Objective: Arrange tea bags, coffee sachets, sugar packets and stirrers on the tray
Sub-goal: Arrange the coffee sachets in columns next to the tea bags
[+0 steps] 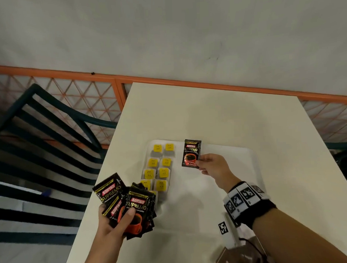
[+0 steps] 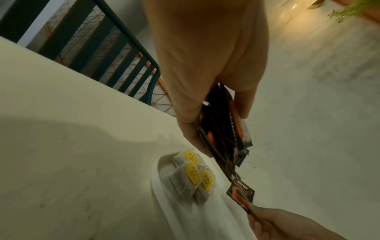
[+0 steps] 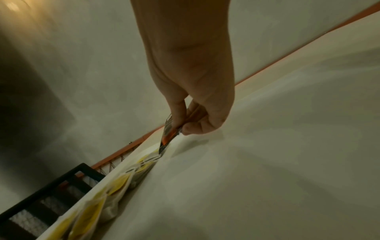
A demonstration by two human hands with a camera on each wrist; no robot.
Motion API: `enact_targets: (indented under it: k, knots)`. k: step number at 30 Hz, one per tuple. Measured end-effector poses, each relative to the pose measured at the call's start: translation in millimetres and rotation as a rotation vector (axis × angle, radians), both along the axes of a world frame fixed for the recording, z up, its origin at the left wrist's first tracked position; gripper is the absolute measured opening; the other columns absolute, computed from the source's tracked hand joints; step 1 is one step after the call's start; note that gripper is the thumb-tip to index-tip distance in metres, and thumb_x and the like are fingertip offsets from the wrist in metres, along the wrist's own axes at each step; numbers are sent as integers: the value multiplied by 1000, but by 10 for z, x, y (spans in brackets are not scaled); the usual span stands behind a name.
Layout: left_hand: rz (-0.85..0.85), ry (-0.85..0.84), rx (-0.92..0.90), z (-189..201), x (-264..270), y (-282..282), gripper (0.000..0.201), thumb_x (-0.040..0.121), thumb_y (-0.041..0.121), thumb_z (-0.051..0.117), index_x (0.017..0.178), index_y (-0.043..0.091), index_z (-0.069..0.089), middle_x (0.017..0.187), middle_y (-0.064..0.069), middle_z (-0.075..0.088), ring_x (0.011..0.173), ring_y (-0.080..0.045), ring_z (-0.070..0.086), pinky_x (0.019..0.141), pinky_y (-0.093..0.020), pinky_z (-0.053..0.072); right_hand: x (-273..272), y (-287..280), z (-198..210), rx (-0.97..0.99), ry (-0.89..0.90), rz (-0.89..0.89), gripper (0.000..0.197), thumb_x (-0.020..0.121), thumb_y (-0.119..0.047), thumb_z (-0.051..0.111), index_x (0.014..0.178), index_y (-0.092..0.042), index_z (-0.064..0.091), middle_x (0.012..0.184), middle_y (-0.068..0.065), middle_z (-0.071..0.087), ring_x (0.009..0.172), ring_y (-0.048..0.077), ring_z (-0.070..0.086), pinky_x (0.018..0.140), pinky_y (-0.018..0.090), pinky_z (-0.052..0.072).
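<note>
Left hand (image 1: 114, 222) is held at 7 o'clock, thumb and fingers curled around a fanned bundle. Right hand (image 1: 213, 167) is extended toward 12 o'clock, thumb and forefinger pinched; a marker band is worn on the wrist.

The tray (image 1: 246, 158) sits on the table (image 1: 227, 113). Tea bags (image 1: 158, 167) lie in two columns along the tray's left side. One coffee sachet (image 1: 191, 153) stands just right of them, apparently above the tray. A chair (image 1: 40, 126) stands left of the table.
</note>
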State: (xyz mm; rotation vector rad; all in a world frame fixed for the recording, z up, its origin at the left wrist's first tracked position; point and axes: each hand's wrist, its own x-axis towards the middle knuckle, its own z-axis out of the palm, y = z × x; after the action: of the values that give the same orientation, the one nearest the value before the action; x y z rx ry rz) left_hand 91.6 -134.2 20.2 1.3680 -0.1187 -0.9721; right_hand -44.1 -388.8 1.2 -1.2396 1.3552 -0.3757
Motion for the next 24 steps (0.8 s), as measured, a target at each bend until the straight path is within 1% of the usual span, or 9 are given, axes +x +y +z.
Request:
enact_targets:
  k: [2,4,6,8,13,15,18,22,24]
  knots:
    - [10,-2,13,-49,40,-44,50,73,7,75,102,39,48,106,-3,65,92,-22,64,67,-37,53,125,-90,-83,-13,18,2,14,80,-1,68,92,-4,62,74,8,62,61,14,54,61,24,47]
    - [13,5,15,-93,69,-84,56,65,10,81,101,40,50,109,-3,64,95,-23,63,72,-40,51,233,-169,-156,-34,49,6,14,79,-2,68,92,-3,64,76,12,63,62,17,55,65,29,50]
    - [-6,13,7,-123,93,-119,82,31,35,94,101,40,52,105,-1,67,96,-22,64,77,-41,50,312,-225,-209,-71,97,13,14,79,-3,68,92,-3,64,76,13,63,62,18,55,70,32,53]
    - [-33,25,8,-155,98,-154,100,10,51,90,102,39,52,102,1,69,97,-23,64,81,-42,49,361,-260,-240,-112,131,24,11,79,-4,68,89,-5,63,77,12,63,59,16,55,66,27,52]
    - [-88,31,-8,-199,108,-214,103,9,53,90,104,37,52,95,5,73,93,-19,68,74,-36,55,410,-281,-278,-239,194,87,16,78,-7,70,86,-10,56,81,9,63,71,21,59,71,33,54]
    - [-98,30,1,-207,99,-238,100,11,48,91,103,37,52,96,5,73,92,-17,69,71,-32,58,421,-283,-305,-276,207,102,17,79,-6,69,85,-10,53,80,9,62,72,22,58,68,29,51]
    - [-97,35,13,-222,86,-257,88,22,38,89,102,36,52,99,1,71,99,-22,66,82,-41,51,443,-288,-335,-289,196,96,18,79,-5,68,83,-11,52,79,10,62,72,22,57,64,23,47]
    - [-107,32,24,-252,79,-259,96,16,45,91,103,36,52,100,2,70,98,-20,66,80,-40,50,452,-283,-376,-301,206,100,19,80,-7,68,82,-13,49,79,10,61,74,22,58,60,19,44]
    - [-110,21,26,-247,72,-275,87,27,39,92,104,36,51,102,2,70,98,-20,66,77,-37,54,452,-274,-365,-308,211,97,18,81,-10,68,87,-12,51,78,8,60,77,22,58,61,21,44]
